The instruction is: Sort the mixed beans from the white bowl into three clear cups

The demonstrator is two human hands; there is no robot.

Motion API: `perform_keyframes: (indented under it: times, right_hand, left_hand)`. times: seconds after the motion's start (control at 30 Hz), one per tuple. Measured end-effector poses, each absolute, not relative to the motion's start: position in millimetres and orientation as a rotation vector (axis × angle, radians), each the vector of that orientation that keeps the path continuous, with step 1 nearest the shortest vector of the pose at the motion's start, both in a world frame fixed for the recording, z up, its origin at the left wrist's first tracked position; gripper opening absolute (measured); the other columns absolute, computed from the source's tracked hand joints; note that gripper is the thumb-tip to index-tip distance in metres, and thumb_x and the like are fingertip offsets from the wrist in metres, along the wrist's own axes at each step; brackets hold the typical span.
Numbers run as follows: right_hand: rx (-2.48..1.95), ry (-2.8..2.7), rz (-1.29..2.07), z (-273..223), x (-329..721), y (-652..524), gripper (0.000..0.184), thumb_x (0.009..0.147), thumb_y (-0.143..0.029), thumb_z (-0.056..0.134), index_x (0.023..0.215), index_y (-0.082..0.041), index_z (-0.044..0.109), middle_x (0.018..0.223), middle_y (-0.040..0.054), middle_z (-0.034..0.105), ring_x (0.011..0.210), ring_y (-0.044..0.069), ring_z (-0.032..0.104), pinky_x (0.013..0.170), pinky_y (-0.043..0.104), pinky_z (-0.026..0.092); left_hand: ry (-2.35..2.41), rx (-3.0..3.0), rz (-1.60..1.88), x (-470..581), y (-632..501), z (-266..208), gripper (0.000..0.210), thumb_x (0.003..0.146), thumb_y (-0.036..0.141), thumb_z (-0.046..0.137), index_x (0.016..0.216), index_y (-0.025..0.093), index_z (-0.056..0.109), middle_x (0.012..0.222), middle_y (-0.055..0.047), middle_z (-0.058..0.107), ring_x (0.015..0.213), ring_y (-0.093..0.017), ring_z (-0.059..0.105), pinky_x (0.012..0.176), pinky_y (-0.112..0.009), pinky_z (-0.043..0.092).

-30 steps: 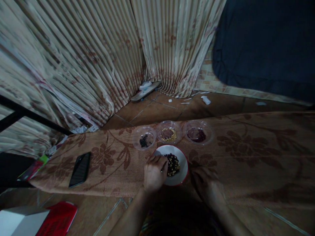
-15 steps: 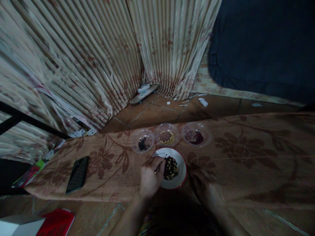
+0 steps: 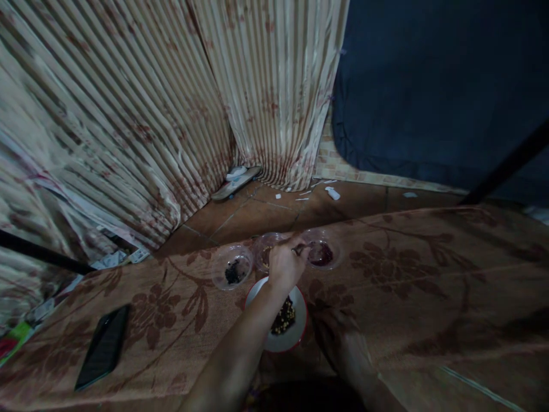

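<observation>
My left hand point(image 3: 288, 264) is closed at the near left edge of a clear plastic bowl point(image 3: 332, 249) with dark red bits in it. Something small and dark shows at its fingertips, too dim to name. Its wrist passes over a white bowl point(image 3: 300, 329) with a red rim, which contains a mix of black and yellow beans point(image 3: 285, 318). Behind the hand, partly covered, is a clear bowl point(image 3: 259, 252) of yellow beans. Left of it stands another clear bowl point(image 3: 218, 273) with black beans point(image 3: 234, 272). My right hand point(image 3: 341, 337) rests on the cloth right of the white bowl, its fingers lost in shadow.
A brown flowered cloth point(image 3: 398, 274) covers the long low table. A black phone point(image 3: 103, 346) lies at its left. Striped curtains point(image 3: 274, 97) hang beyond, with a white bottle point(image 3: 332, 193) and small scraps on the tiled floor. A dark cover point(image 3: 429, 86) fills the upper right.
My left hand has moved from the white bowl forward and right to the bowl of red bits. My right hand stays beside the white bowl. The view has shifted.
</observation>
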State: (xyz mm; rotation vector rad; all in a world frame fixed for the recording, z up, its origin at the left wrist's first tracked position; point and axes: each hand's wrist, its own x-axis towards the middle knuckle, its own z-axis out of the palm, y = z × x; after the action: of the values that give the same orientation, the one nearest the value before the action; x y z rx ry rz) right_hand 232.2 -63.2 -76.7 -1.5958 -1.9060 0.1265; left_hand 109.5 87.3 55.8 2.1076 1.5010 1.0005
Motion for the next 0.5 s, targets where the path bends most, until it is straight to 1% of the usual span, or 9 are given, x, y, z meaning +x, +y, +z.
perform_keyframes:
  times: [0.1, 0.23, 0.37, 0.5]
  right_hand:
    - [-1.612, -1.884, 0.168, -73, 231, -64, 0.025, 0.096, -0.027, 0.047, 0.099, -0.026, 0.072, 0.095, 0.0046, 0.072, 0.082, 0.018, 0.065, 0.072, 0.029, 0.049]
    - [-1.617, -1.872, 0.205, -70, 231, -66, 0.024, 0.096, -0.026, 0.047, 0.099, -0.024, 0.071, 0.098, 0.0054, 0.071, 0.084, 0.019, 0.064, 0.076, 0.031, 0.048]
    - [-1.619, -1.889, 0.234, -71, 232, -68, 0.025, 0.097, -0.028, 0.045, 0.099, -0.024, 0.07, 0.099, 0.0059, 0.071, 0.084, 0.019, 0.063, 0.075, 0.031, 0.048]
    - [-1.634, -1.915, 0.237, -72, 233, -68, 0.026, 0.097, -0.03, 0.045, 0.096, -0.024, 0.07, 0.099, 0.0051, 0.071, 0.084, 0.019, 0.064, 0.076, 0.031, 0.047]
  left_hand:
    - [1.486, 2.031, 1.029, 97, 79, 54, 0.003, 0.08, 0.024, 0.07, 0.079, 0.023, 0.072, 0.081, 0.001, 0.075, 0.074, -0.014, 0.069, 0.073, -0.023, 0.052]
    - [1.435, 1.84, 1.134, 57, 50, 59, 0.008, 0.082, 0.027, 0.067, 0.083, 0.021, 0.072, 0.082, 0.0, 0.074, 0.074, -0.014, 0.068, 0.069, -0.022, 0.052]
    - [1.474, 1.747, 1.073, 19, 20, 55, 0.007, 0.081, 0.025, 0.066, 0.08, 0.02, 0.071, 0.078, 0.0, 0.073, 0.072, -0.013, 0.067, 0.063, -0.021, 0.05]
    - [1.539, 1.718, 1.027, 4, 3, 37, 0.006, 0.081, 0.023, 0.066, 0.078, 0.02, 0.071, 0.075, 0.001, 0.072, 0.068, -0.013, 0.066, 0.061, -0.02, 0.05]
